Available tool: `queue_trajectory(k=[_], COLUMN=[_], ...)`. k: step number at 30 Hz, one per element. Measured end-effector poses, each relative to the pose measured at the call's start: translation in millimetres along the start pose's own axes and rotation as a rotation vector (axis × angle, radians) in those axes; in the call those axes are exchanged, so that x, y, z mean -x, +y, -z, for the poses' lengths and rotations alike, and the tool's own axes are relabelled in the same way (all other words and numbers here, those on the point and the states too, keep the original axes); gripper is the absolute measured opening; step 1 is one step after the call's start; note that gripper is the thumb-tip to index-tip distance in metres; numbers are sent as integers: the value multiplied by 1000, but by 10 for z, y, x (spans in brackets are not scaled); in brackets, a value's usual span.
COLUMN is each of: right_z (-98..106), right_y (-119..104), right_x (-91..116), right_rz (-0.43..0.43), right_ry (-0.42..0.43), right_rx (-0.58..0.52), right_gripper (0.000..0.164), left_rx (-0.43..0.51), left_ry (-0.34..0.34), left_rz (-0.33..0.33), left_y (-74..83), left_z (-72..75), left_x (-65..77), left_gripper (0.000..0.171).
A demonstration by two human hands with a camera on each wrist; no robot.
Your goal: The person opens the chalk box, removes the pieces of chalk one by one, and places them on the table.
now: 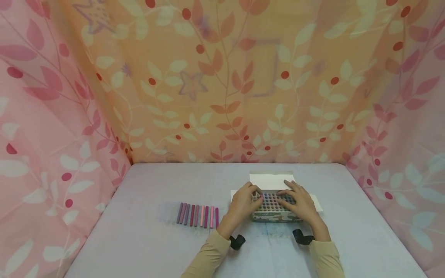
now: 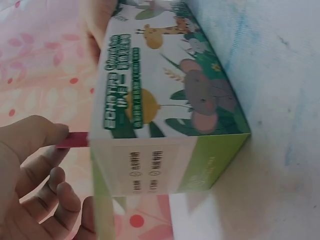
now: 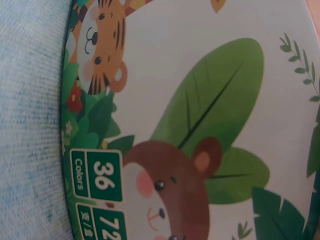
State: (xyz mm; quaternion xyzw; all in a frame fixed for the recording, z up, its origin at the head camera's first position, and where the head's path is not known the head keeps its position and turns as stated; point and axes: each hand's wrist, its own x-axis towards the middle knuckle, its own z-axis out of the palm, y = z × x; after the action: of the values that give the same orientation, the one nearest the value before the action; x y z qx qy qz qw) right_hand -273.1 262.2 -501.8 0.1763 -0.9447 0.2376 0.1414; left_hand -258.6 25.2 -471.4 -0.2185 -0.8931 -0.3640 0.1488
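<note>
A printed cardboard box (image 1: 277,217) of coloured chalks, animals drawn on its side, stands on the table with its lid flap (image 1: 271,180) folded back. Upright chalk ends (image 1: 270,202) fill it in rows. At the box's left end my left hand (image 1: 241,202) pinches a dark pink chalk stick (image 2: 75,140) between thumb and forefinger; the stick's lower part is hidden inside the box. My right hand (image 1: 301,202) rests over the right end, its fingers spread across the top. The right wrist view shows only the box's printed side (image 3: 200,100), no fingers.
Left of the box several chalk sticks (image 1: 197,215), purple, red and pink, lie side by side in a row on the pale cloth-covered table (image 1: 146,247). White side flaps (image 1: 317,204) stick out from the box. Patterned curtains (image 1: 222,77) enclose the table's back and sides.
</note>
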Motion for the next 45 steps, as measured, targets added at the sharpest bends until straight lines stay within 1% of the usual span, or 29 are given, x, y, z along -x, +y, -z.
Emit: queue_trajectory(k=[4, 9, 13, 16, 19, 21, 24, 27, 36, 40, 45], right_z=[-5, -5, -2, -2, -1, 1, 5, 8, 2, 0, 5], right_y=[-4, -12, -18, -22, -24, -24, -25, -24, -14, -14, -20], right_x=[3, 0, -6, -10, -12, -12, -11, -14, 4, 13, 9], right_rz=[-3, -5, 2, 5, 6, 7, 12, 15, 19, 19, 18], right_ry=[2, 0, -5, -7, -7, -8, -11, -7, -4, 3, 7], right_rx=[6, 10, 0, 4, 7, 5, 3, -3, 12, 7, 2], right_gripper=[27, 27, 26, 26, 26, 26, 26, 25, 24, 24, 24], left_rx=[54, 120, 122, 102, 86, 76, 55, 33, -7, -13, -31], left_ry=[38, 99, 168, 213, 238, 244, 238, 216, 147, 106, 61], left_rz=[4, -20, -33, -37, -33, -15, 17, 56, 243, 311, 363], left_y=[46, 25, -4, -49, -122, -180, -285, -393, -725, -830, -954], left_z=[101, 250, 416, 552, 692, 789, 935, 1091, 1560, 1717, 1859], left_x=[4, 18, 50, 86, 139, 184, 264, 339, 544, 610, 686], left_gripper=[8, 9, 10, 10, 11, 12, 12, 12, 11, 12, 13])
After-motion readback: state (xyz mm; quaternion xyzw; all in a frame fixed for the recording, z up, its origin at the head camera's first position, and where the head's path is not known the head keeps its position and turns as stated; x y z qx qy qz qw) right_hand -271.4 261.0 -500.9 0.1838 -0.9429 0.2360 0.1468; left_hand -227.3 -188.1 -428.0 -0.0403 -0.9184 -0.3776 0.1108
